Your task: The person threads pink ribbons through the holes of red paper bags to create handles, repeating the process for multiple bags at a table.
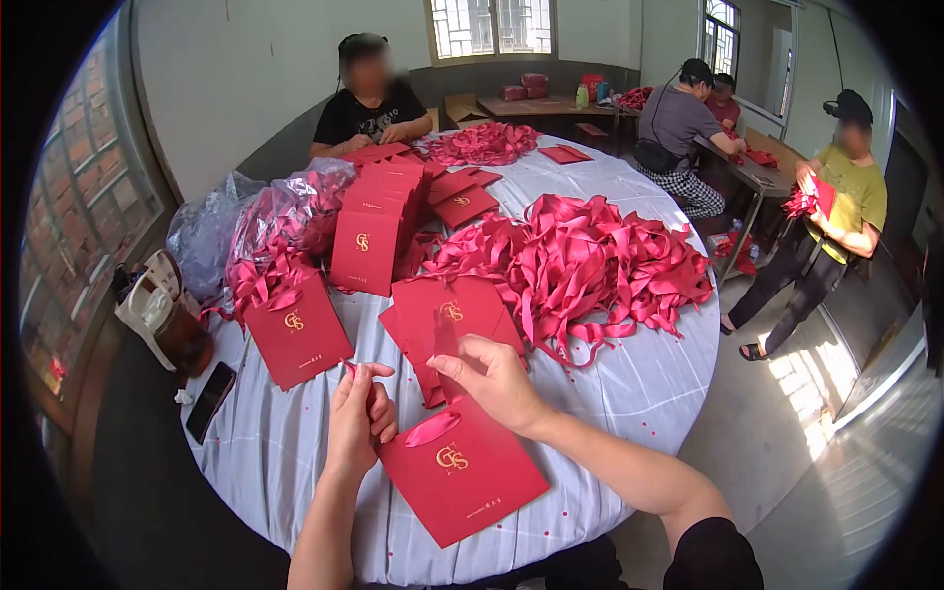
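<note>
The paper bag [462,477] in front is red with a gold sign on it. Its ribbon [433,429] is bright pinkish red. The tablecloth [649,383] is pale grey-white with tiny red dots. The ribbon pile [590,261] is the same pinkish red. The stacked bags [379,221] are red with gold signs. The phone [210,400] is black.

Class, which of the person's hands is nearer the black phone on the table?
Left. The left hand sits to the right of the phone, not touching it; the right hand is farther right, beyond the left.
</note>
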A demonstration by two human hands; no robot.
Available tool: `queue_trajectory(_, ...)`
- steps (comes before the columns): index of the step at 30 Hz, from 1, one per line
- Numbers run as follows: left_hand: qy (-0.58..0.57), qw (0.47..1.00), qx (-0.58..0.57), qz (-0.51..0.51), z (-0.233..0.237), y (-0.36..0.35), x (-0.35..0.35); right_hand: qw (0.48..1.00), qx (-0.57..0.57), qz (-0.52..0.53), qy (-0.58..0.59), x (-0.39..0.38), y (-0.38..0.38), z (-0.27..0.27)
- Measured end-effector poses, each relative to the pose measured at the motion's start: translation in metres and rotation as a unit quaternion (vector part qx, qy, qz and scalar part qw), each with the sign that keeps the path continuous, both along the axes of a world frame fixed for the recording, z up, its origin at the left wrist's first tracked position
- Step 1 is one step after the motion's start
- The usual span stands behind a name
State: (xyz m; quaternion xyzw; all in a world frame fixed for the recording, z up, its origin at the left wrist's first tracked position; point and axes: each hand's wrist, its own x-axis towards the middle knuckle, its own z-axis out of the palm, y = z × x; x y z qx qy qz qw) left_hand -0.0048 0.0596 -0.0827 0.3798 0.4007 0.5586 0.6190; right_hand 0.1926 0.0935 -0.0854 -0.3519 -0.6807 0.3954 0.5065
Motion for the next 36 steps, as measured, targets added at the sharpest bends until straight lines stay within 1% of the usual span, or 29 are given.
queue_trajectory(2, 0.000, 1.000, -0.004, -0.005, 0.000, -0.001, 0.001, 0.997, 0.010, 0.008, 0.081, -0.002, -0.001, 0.001)
queue_trajectory(3, 0.008, 1.000, -0.004, -0.008, 0.000, -0.001, 0.002, 0.996, -0.044, 0.019, 0.070, 0.001, 0.000, 0.002)
queue_trajectory(4, 0.017, 1.000, -0.003, -0.009, 0.000, -0.001, 0.002, 0.996, -0.045, 0.019, 0.070, 0.000, 0.001, -0.001)
queue_trajectory(6, 0.020, 1.000, -0.001, -0.012, 0.000, -0.001, 0.002, 0.996, 0.021, 0.011, 0.088, -0.001, 0.005, -0.005)
queue_trajectory(7, 0.023, 1.000, 0.002, -0.015, -0.001, -0.001, 0.002, 0.996, 0.020, 0.011, 0.088, -0.001, 0.004, -0.005)
queue_trajectory(9, 0.024, 1.000, 0.000, -0.016, 0.000, -0.001, 0.003, 0.994, -0.051, 0.024, 0.097, -0.001, 0.000, 0.001)
queue_trajectory(13, 0.026, 1.000, -0.003, -0.018, 0.001, -0.001, 0.003, 0.992, -0.067, 0.024, 0.108, 0.001, -0.002, 0.010)
queue_trajectory(15, 0.026, 1.000, 0.001, -0.018, 0.001, -0.001, 0.003, 0.994, -0.057, 0.014, 0.093, 0.001, -0.001, 0.009)
queue_trajectory(17, 0.031, 0.999, 0.001, -0.013, 0.002, -0.002, 0.005, 0.990, -0.109, 0.009, 0.089, 0.003, -0.001, 0.009)
queue_trajectory(18, 0.032, 0.999, -0.005, -0.011, 0.002, -0.002, 0.005, 0.985, -0.075, 0.031, 0.149, 0.001, 0.000, 0.005)
queue_trajectory(21, 0.038, 0.999, 0.005, -0.015, 0.002, -0.002, 0.004, 0.983, -0.062, 0.047, 0.168, 0.000, 0.004, 0.000)
queue_trajectory(25, 0.039, 0.999, 0.008, -0.016, 0.000, -0.002, 0.004, 0.985, -0.061, 0.038, 0.155, 0.002, 0.004, 0.002)
queue_trajectory(27, 0.044, 0.999, 0.010, -0.015, 0.001, -0.002, 0.004, 0.982, -0.091, 0.045, 0.157, 0.004, 0.002, 0.008)
queue_trajectory(31, 0.044, 0.999, 0.008, -0.016, 0.002, -0.003, 0.005, 0.979, -0.087, 0.053, 0.175, 0.005, 0.009, 0.001)
queue_trajectory(33, 0.070, 0.997, 0.019, 0.022, 0.004, -0.003, 0.009, 0.978, -0.129, 0.069, 0.151, 0.008, 0.012, 0.000)
queue_trajectory(34, 0.073, 0.997, 0.020, 0.008, 0.003, -0.002, 0.006, 0.970, -0.132, 0.084, 0.187, 0.007, 0.012, 0.000)
queue_trajectory(36, 0.098, 0.993, 0.054, 0.028, -0.004, 0.001, 0.007, 0.963, -0.139, 0.078, 0.217, 0.006, 0.014, 0.000)
